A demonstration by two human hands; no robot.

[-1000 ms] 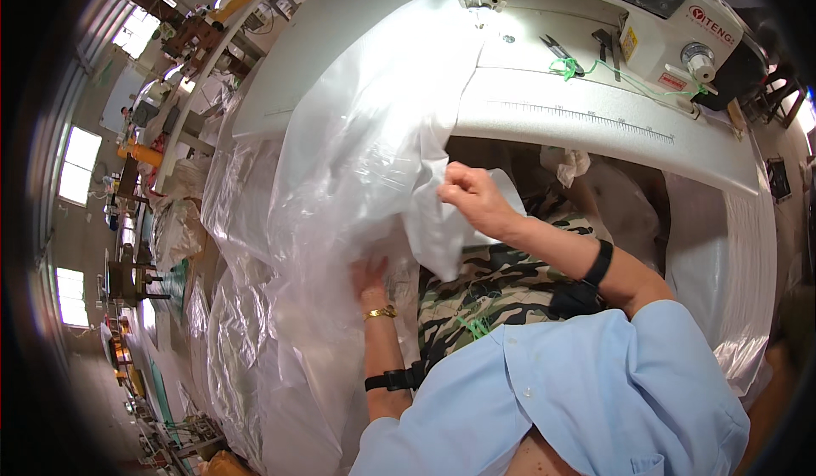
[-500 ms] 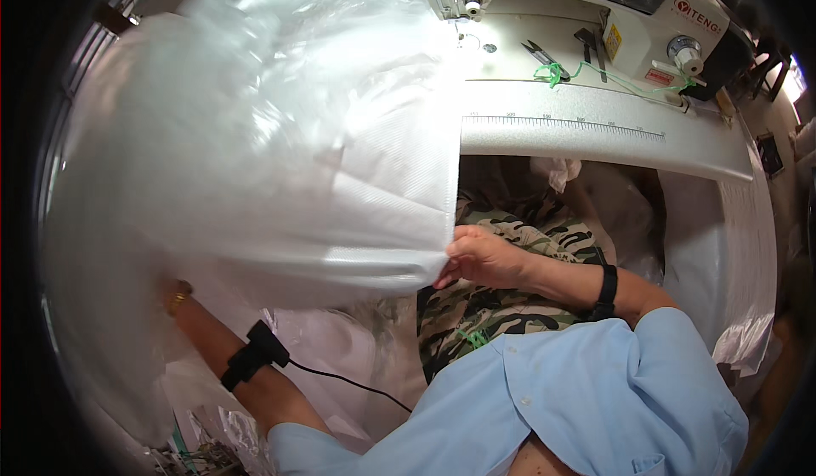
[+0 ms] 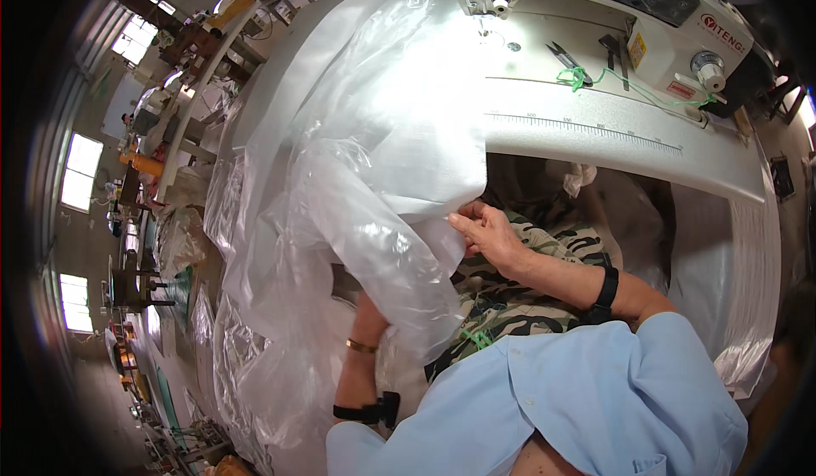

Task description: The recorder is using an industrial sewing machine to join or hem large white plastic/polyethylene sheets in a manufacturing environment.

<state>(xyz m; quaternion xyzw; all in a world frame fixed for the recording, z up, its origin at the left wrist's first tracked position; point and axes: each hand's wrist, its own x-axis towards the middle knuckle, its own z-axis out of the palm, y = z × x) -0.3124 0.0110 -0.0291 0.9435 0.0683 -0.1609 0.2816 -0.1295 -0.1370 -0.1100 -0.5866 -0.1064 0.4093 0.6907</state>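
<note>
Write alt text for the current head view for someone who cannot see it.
A person's right hand pinches the edge of translucent white sheeting draped over the worktable of a sewing machine; the left hand is mostly hidden behind it. Snips and green thread lie to the right.

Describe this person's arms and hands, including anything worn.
Both arms show short light-blue sleeves and black straps, the left strap carrying a black box. A golden band circles the left wrist. The right hand wears no glove; the left hand is mostly hidden.
</note>
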